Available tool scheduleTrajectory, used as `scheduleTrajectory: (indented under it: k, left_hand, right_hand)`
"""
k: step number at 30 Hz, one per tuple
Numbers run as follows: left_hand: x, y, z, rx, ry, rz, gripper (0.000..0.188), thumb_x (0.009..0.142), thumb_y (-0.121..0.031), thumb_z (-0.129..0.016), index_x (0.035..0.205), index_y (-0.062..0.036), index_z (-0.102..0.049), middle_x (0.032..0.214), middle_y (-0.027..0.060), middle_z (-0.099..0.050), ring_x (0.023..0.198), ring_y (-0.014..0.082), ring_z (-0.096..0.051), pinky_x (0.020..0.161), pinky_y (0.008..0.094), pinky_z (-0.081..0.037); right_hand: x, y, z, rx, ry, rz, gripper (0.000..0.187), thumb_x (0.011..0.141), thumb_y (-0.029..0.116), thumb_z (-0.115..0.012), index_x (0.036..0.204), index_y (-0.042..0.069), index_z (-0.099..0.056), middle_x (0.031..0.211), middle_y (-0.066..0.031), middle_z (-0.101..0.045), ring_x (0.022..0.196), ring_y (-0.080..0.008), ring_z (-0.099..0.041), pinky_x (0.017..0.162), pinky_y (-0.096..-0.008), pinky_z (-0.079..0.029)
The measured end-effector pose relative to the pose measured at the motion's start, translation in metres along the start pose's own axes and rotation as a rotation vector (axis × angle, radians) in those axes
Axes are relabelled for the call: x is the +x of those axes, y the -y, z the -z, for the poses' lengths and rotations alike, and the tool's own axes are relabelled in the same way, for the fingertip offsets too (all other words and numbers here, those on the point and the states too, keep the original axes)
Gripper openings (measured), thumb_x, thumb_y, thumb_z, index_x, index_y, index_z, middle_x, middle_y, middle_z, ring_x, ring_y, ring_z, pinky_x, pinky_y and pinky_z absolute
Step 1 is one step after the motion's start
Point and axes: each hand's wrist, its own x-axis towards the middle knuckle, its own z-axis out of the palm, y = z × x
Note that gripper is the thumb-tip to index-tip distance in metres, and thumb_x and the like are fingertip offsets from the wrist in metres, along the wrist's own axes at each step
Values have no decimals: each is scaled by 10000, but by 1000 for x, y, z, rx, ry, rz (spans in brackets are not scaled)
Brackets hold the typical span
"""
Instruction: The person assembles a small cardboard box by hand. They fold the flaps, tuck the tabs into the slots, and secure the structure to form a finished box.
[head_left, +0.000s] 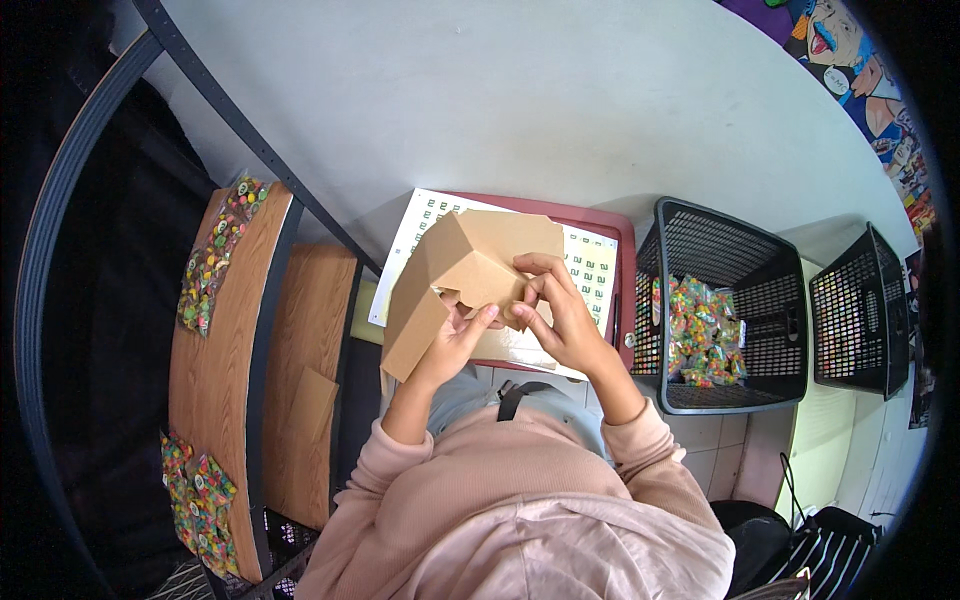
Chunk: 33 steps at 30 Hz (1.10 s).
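A brown cardboard box, partly folded with its panels at angles, is between my hands above the worktop. My left hand grips its near edge, thumb on the outside and the other fingers partly hidden by the cardboard. My right hand pinches a small flap on the box's right side, index finger and thumb bent around it. Beneath the box lies a white sheet of small printed labels, largely covered by the cardboard. Both sit over a dark red table.
To the right, a black plastic crate holds several bags of colourful candy; a smaller black basket stands beyond it. At left, wooden shelves in a dark metal frame carry more candy bags and a flat cardboard piece.
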Motion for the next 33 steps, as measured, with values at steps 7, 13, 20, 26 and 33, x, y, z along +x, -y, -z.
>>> scheduleTrajectory:
  k: [7,13,20,26,33]
  left_hand:
    - [1,0,-2,81,-68,19,319,870,-82,-505,1154,0,-385,1002,82,-538,842,142,-549,698,272,-481]
    - [4,5,0,49,-85,5,308,873,-98,-508,1142,-2,-393,979,72,-540,803,117,-536,648,252,-467]
    - [8,6,1,-10,-117,-24,319,862,-105,-531,1132,-7,-392,990,76,-537,796,112,-523,607,240,-458]
    - [5,-1,-4,-27,-176,23,322,852,-102,-546,1108,22,-396,975,81,-540,790,123,-538,645,243,-460]
    - [0,-1,7,85,13,159,390,823,-14,-556,1147,34,-344,1047,139,-532,924,152,-557,770,261,-472]
  right_hand:
    - [1,1,-11,43,-91,-93,187,782,43,-599,811,-46,-437,1070,-199,-464,830,-260,-573,702,-306,-484]
    - [4,0,-8,75,-80,-115,204,770,48,-622,770,-36,-436,1066,-191,-472,860,-254,-575,711,-319,-523]
    - [5,0,-9,197,-178,-241,204,771,53,-624,736,-31,-442,1069,-158,-481,952,-256,-558,750,-349,-549]
    - [6,4,-14,184,-236,-257,208,762,52,-634,723,-30,-447,1061,-150,-487,960,-258,-556,760,-367,-543]
    - [3,-1,-19,-15,-240,-138,229,724,58,-670,709,-14,-454,992,-170,-523,945,-290,-564,743,-340,-504]
